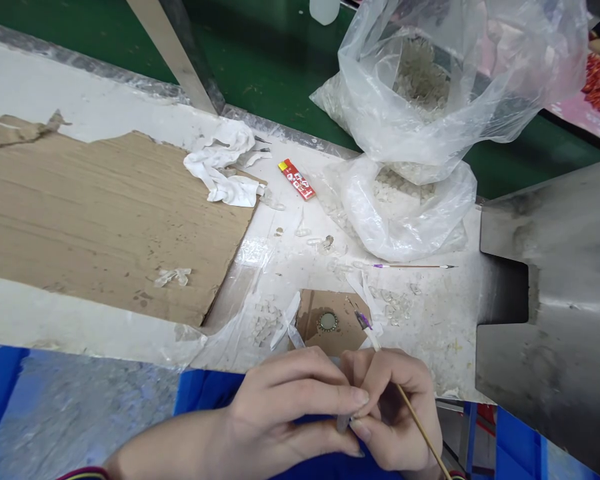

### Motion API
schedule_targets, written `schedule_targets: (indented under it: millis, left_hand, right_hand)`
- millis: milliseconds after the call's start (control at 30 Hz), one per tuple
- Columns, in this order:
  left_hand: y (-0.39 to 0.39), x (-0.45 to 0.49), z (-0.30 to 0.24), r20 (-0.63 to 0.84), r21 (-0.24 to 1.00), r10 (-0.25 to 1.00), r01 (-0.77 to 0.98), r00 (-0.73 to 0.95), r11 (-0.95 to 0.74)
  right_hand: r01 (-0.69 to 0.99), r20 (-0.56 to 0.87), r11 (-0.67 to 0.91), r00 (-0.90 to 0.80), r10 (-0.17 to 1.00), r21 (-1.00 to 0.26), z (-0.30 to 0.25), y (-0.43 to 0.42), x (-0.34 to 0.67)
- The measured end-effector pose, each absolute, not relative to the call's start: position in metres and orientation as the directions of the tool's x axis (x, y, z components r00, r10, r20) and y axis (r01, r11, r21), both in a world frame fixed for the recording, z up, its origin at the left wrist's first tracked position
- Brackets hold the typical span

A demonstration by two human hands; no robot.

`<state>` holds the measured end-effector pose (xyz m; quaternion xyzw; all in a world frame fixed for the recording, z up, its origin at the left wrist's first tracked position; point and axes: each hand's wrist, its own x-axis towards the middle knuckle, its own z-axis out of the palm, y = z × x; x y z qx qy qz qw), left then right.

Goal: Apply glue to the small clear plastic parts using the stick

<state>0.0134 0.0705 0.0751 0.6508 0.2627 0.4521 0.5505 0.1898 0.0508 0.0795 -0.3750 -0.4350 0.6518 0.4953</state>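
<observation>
Both hands meet at the bottom middle, just in front of the white table edge. My left hand (290, 413) is closed, its fingers pinched on a small clear piece that is mostly hidden. My right hand (395, 407) is closed round a thin wooden stick (420, 427) whose purple tip (364, 321) points up over a small cardboard square (325, 321). A small round metal ring (327, 322) lies on that square. Scattered clear plastic bits (265, 327) lie beside it.
A large cardboard sheet (105, 213) covers the table's left. A crumpled white cloth (220, 167) and a red and yellow packet (297, 179) lie behind. Two clear plastic bags (415, 133) of small pale parts stand at the back right. A second stick (415, 267) lies near a grey metal housing (555, 300).
</observation>
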Motion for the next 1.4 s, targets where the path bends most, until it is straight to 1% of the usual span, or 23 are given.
schedule_targets:
  millis: [233,367,633,767,967,1100,1400]
  left_hand:
    - [0.0703,0.0133,0.0760,0.316,0.949,0.830,-0.135,0.460,-0.287]
    - [0.0709,0.0120,0.0765,0.331,0.942,0.827,-0.106,0.454,-0.319]
    - [0.0716,0.0097,0.0785,0.357,0.929,0.806,-0.089,0.472,-0.360]
    - [0.0715,0.0110,0.0773,0.356,0.931,0.817,-0.103,0.454,-0.349]
    - [0.0715,0.0126,0.0755,0.303,0.953,0.842,-0.119,0.446,-0.280]
    - [0.0713,0.0158,0.0757,0.319,0.946,0.841,-0.098,0.437,-0.308]
    - [0.0700,0.0138,0.0797,0.330,0.936,0.830,-0.040,0.451,-0.350]
  right_hand:
    - [-0.257,-0.069,-0.124,-0.215,0.974,-0.958,0.0829,0.0523,0.1889]
    - [-0.242,-0.045,-0.099,-0.216,0.975,-0.965,0.0826,0.0520,0.1901]
    - [-0.268,-0.047,-0.111,-0.235,0.971,-0.957,0.0795,0.0504,0.1957]
    - [-0.266,-0.047,-0.116,-0.255,0.966,-0.957,0.0775,0.0501,0.1986]
    - [-0.303,0.000,-0.064,-0.209,0.978,-0.951,0.0754,0.0508,0.1948]
    - [-0.313,0.019,-0.050,-0.212,0.977,-0.949,0.0743,0.0512,0.1934]
    - [-0.269,0.022,-0.037,-0.210,0.977,-0.962,0.0744,0.0499,0.1944]
